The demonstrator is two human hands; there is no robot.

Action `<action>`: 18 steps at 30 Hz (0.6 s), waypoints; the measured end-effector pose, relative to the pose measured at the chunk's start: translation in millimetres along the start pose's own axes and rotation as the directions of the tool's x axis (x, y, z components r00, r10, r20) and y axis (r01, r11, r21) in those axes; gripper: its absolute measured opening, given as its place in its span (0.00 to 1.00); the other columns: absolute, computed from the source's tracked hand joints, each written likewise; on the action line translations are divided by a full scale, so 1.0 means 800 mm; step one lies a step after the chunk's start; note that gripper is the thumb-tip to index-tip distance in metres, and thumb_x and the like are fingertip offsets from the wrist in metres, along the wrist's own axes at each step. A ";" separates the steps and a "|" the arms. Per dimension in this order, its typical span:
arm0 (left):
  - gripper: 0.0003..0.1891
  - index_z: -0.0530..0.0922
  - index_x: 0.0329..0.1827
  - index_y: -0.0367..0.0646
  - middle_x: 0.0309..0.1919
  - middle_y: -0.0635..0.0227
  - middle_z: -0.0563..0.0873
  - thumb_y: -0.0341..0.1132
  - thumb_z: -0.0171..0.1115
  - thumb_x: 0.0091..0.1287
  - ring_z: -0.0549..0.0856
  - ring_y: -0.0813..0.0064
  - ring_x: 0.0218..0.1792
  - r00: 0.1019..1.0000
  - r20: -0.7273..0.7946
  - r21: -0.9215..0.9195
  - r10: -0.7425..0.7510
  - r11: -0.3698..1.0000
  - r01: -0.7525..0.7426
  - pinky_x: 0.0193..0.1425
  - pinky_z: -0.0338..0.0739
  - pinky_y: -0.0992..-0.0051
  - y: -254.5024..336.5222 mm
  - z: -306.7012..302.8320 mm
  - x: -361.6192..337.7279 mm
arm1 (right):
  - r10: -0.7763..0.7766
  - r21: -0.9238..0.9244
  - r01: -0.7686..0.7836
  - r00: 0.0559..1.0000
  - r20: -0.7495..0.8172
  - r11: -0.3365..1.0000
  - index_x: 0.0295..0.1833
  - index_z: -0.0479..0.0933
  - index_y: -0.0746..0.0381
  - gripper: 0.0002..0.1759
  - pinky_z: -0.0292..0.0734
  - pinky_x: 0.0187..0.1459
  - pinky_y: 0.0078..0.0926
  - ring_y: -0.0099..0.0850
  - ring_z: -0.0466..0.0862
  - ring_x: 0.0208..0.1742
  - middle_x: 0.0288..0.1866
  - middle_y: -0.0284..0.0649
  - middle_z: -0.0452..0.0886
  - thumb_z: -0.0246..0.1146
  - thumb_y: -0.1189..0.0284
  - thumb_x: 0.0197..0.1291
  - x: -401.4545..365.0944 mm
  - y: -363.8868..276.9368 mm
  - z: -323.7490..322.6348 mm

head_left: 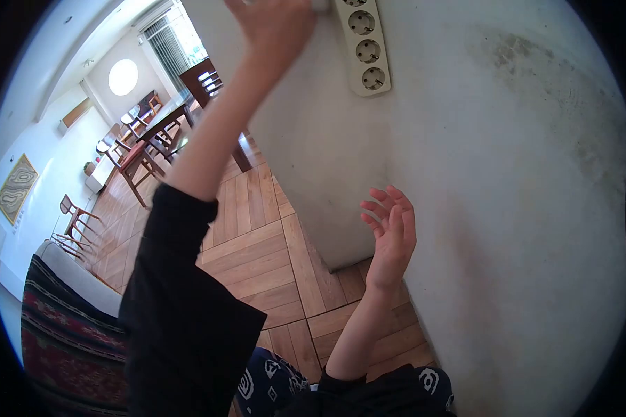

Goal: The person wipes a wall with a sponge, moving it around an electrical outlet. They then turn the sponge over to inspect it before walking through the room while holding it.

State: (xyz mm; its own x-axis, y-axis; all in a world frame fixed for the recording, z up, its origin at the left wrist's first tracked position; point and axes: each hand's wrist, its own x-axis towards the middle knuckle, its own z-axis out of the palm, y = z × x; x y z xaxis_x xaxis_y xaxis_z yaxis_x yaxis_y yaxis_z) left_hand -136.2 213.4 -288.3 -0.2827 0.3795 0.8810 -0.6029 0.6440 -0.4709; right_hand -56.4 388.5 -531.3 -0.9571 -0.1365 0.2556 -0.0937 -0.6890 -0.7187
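Overhead, left hand (275, 31), grip unclear, sits beside the upright power strip (366, 52); right hand (391, 240) spread empty.

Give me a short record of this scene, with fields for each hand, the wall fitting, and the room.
left hand: raised to the wall's corner edge beside the power strip, partly cut off by the frame; grip cannot be told
right hand: open, fingers loosely curled, empty, close to the wall
power strip: white, fixed on the wall, visible sockets empty
wall: off-white, stained
floor: herringbone wood
background: table with wooden chairs
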 end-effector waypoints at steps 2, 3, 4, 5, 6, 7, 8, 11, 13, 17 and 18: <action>0.26 0.77 0.56 0.70 0.52 0.87 0.78 0.46 0.70 0.51 0.75 0.76 0.54 0.998 0.044 0.011 0.039 0.999 -0.039 0.52 0.60 0.52 0.023 0.006 -0.048 | 0.004 0.005 -0.004 1.000 -0.005 1.000 0.61 0.71 0.63 0.23 0.71 0.55 0.32 0.30 0.80 0.51 0.53 0.40 0.80 0.51 0.56 0.72 -0.002 -0.001 0.000; 0.26 0.77 0.55 0.70 0.52 0.86 0.78 0.45 0.72 0.49 0.75 0.76 0.54 0.994 0.097 -0.008 0.049 0.999 -0.049 0.52 0.60 0.51 0.035 0.002 -0.077 | 0.006 0.013 -0.006 1.000 -0.012 1.000 0.61 0.71 0.63 0.23 0.71 0.55 0.32 0.30 0.80 0.51 0.53 0.40 0.80 0.51 0.56 0.72 -0.003 -0.002 0.000; 0.22 0.78 0.53 0.67 0.48 0.84 0.78 0.41 0.66 0.52 0.75 0.76 0.51 0.993 0.041 -0.076 0.115 0.991 -0.111 0.50 0.61 0.52 0.050 0.005 -0.114 | 0.007 0.022 -0.006 1.000 -0.021 1.000 0.61 0.71 0.63 0.23 0.71 0.55 0.32 0.30 0.80 0.51 0.53 0.40 0.80 0.51 0.56 0.72 -0.004 -0.004 0.000; 0.18 0.80 0.51 0.64 0.44 0.82 0.77 0.37 0.61 0.55 0.75 0.75 0.49 0.985 -0.019 -0.140 0.172 0.975 -0.173 0.48 0.61 0.52 0.061 0.005 -0.144 | 0.005 0.023 -0.005 1.000 -0.020 1.000 0.61 0.71 0.63 0.23 0.71 0.56 0.32 0.30 0.80 0.51 0.53 0.40 0.80 0.51 0.56 0.72 -0.005 -0.005 -0.001; 0.18 0.80 0.51 0.64 0.44 0.82 0.77 0.37 0.60 0.56 0.75 0.75 0.49 0.976 -0.044 -0.139 0.215 0.966 -0.219 0.48 0.61 0.52 0.062 -0.002 -0.160 | 0.001 0.027 -0.001 1.000 -0.018 1.000 0.61 0.71 0.63 0.23 0.71 0.56 0.32 0.30 0.80 0.51 0.53 0.40 0.80 0.51 0.56 0.72 -0.006 -0.007 -0.002; 0.18 0.80 0.51 0.63 0.45 0.81 0.77 0.37 0.60 0.56 0.75 0.75 0.50 0.963 -0.070 -0.137 0.259 0.954 -0.267 0.48 0.61 0.52 0.061 -0.010 -0.170 | -0.003 0.032 0.004 1.000 -0.018 0.999 0.61 0.71 0.63 0.23 0.71 0.56 0.32 0.30 0.80 0.51 0.53 0.40 0.80 0.51 0.56 0.72 -0.007 -0.008 -0.002; 0.18 0.80 0.51 0.63 0.45 0.81 0.77 0.37 0.60 0.56 0.75 0.75 0.50 0.949 -0.096 -0.134 0.301 0.940 -0.312 0.48 0.62 0.51 0.059 -0.013 -0.174 | -0.007 0.029 0.007 1.000 -0.011 1.000 0.61 0.71 0.63 0.23 0.71 0.56 0.32 0.30 0.80 0.51 0.53 0.40 0.80 0.51 0.56 0.72 -0.008 -0.010 -0.002; 0.21 0.78 0.55 0.68 0.51 0.82 0.77 0.41 0.64 0.56 0.75 0.75 0.54 0.983 -0.085 0.020 0.164 0.986 -0.163 0.49 0.62 0.51 0.007 -0.028 -0.094 | -0.020 0.012 0.020 1.000 -0.004 1.000 0.61 0.71 0.63 0.24 0.71 0.56 0.32 0.30 0.80 0.51 0.53 0.40 0.80 0.51 0.56 0.72 -0.009 -0.013 -0.002; 0.22 0.76 0.58 0.71 0.56 0.84 0.77 0.46 0.66 0.59 0.75 0.75 0.57 0.997 -0.054 0.105 -0.051 0.993 0.057 0.50 0.63 0.51 -0.039 -0.024 -0.026 | -0.022 -0.005 0.022 1.000 0.009 1.000 0.61 0.71 0.63 0.23 0.71 0.56 0.32 0.30 0.79 0.51 0.53 0.40 0.80 0.51 0.56 0.72 -0.008 -0.012 -0.003; 0.22 0.78 0.57 0.58 0.56 0.74 0.77 0.40 0.70 0.58 0.72 0.70 0.61 0.991 -0.044 -0.036 -0.125 0.992 0.123 0.62 0.62 0.46 -0.078 -0.024 0.026 | -0.009 0.001 0.009 1.000 0.011 1.000 0.61 0.71 0.63 0.23 0.71 0.56 0.31 0.30 0.79 0.52 0.53 0.41 0.80 0.51 0.57 0.72 -0.007 -0.006 -0.002; 0.22 0.79 0.56 0.58 0.55 0.75 0.78 0.41 0.71 0.57 0.73 0.71 0.60 0.995 -0.042 -0.030 -0.087 0.996 0.085 0.61 0.62 0.46 -0.076 -0.022 0.018 | -0.004 0.000 0.004 1.000 0.014 1.000 0.61 0.71 0.63 0.23 0.71 0.56 0.31 0.30 0.79 0.52 0.53 0.41 0.79 0.51 0.57 0.72 -0.007 -0.004 -0.002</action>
State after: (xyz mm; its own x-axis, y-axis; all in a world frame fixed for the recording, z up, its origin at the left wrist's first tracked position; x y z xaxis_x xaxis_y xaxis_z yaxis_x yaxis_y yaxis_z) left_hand -90.6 191.8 -247.8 -0.1980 0.3498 0.9157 -0.6021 0.6937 -0.3952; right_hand -51.2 392.3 -531.2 -0.9528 -0.1433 0.2677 -0.0980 -0.6893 -0.7178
